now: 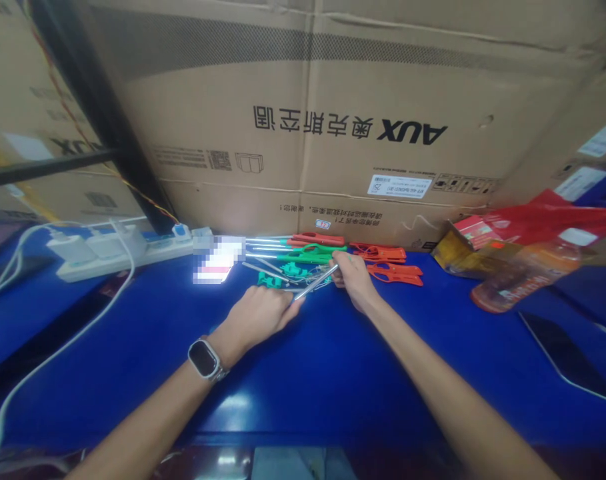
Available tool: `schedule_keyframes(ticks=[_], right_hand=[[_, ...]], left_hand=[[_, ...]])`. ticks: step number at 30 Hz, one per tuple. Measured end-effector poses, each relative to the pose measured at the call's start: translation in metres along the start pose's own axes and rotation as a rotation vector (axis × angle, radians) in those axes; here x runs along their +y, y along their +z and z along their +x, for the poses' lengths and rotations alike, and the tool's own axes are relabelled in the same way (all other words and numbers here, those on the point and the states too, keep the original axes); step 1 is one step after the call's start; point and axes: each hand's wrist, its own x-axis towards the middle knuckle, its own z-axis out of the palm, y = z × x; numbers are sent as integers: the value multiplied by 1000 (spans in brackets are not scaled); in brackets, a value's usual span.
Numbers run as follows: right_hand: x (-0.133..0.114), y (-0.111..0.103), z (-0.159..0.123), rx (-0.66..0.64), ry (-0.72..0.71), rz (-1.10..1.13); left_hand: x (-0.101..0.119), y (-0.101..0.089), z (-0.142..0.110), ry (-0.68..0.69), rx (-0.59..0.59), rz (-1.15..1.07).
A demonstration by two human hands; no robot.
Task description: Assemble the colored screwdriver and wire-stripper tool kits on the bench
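Observation:
A thin silver metal tube (317,283) slants between my hands, its upper end toward the right. My left hand (263,311), with a watch (205,359) on the wrist, is closed around the lower end. The fingers of my right hand (353,277) close on the upper end. Just behind the tube lie teal plastic clip-like pieces (296,269) and loose thin strings or wires. Beyond them is a green plastic handle (313,253) joined to a silver rod. Red-orange plastic handles (397,273) with loop openings lie right of my right hand.
A lit phone (219,259) lies left of the parts, near a white power strip (127,257) with cables. To the right are a drink bottle (527,277), a yellow box (457,253), a red bag (553,220) and a dark tablet-like device (567,353). A large carton (333,80) stands behind the blue table (303,380).

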Motion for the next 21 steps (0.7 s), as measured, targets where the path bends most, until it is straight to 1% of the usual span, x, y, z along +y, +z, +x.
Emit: schedule_keyframes(ticks=[3,5,6,10,13,15,18,20,21], right_hand=[[1,4,-2,19,-105,47],[1,4,-2,11,-138,58],[1,3,-1,-2,-124,47],[2,-3,1,-56,6,-60],[2,-8,1,-13,21,-143],[0,-14,-1,51,-9,-259],[-6,-25,-3,138,-93,-534],[-9,-30,-4,121,-148,-686],[-8,-31,-4,94,-169,-720]], left_hand=[[-1,0,0,13,2,15],[-1,0,-1,18,4,30],[-2,0,-1,19,7,39],[-2,0,0,16,1,67],[-2,-1,1,20,-14,67],[-2,0,1,21,-16,71],[-2,1,0,27,-14,79],[-2,2,0,32,-10,81],[-2,3,0,35,-6,83]])
